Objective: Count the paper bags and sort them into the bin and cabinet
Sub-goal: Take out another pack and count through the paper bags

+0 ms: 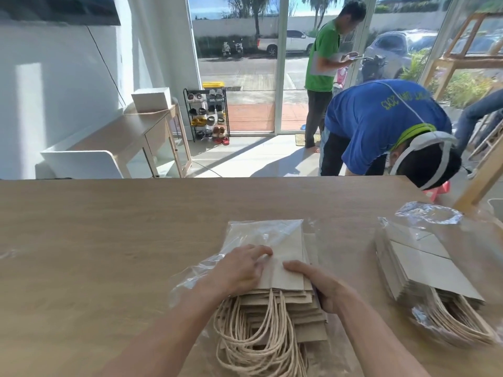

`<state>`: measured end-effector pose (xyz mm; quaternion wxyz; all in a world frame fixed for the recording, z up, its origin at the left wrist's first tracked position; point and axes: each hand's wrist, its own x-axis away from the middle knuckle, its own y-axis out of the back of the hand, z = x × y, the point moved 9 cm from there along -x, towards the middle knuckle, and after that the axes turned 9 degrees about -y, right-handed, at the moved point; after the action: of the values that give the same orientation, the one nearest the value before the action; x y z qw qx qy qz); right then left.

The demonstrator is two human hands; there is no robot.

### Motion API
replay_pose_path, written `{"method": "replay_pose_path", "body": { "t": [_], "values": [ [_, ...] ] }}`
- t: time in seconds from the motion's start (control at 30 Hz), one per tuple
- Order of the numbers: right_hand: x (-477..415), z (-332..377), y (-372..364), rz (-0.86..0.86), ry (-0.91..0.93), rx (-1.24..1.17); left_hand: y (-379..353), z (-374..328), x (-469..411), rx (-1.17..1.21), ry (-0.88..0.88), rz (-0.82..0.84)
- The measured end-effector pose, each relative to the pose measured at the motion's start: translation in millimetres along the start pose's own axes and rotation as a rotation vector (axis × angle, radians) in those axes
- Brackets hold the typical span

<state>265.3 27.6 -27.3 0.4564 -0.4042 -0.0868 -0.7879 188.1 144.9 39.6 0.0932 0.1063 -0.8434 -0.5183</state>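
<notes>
Two stacks: one stack of paper bags (283,270) under the hands at the middle of the counter's near edge; a second stack (427,268), half inside a clear plastic wrap, near the right edge of the counter (109,227).
Bags in each stack: many, lying flat; the exact number I cannot tell, because only the stepped edges show.
Long axis of the near stack: it runs from the near edge to the far edge, with the rope handles (258,336) toward the person.
Left hand (242,270): lies flat on the left part of the top bag, the fingertips pressed on the paper, pinching nothing.
Right hand (318,284): closes around the right side of the stack, thumb on top, the other fingers hidden down the side.
Nearer hand: both touch the near stack; the right one is nearer to the second stack.
Loose plastic wrap (201,270): one, partly under the near stack.
Bin and cabinet: I see neither with certainty.
Step, as I judge: counting is about to begin or is going on.
</notes>
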Motion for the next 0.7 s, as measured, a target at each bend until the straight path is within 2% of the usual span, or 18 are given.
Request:
{"method": "replay_pose_path", "body": {
  "t": [0.3,0.47,0.7],
  "values": [
    [2.9,-15.3,22.8,0.019,-0.024,-0.143,6.0,23.6,-16.8,-0.053,0.074,0.052],
    [11.1,-30.9,24.8,0.083,-0.039,-0.217,-10.9,11.3,-20.2,-0.013,0.004,0.068],
    [25.0,-22.0,38.0,0.037,0.068,-0.236,-4.5,20.3,-26.0,0.025,0.045,0.106]
  ]
}}
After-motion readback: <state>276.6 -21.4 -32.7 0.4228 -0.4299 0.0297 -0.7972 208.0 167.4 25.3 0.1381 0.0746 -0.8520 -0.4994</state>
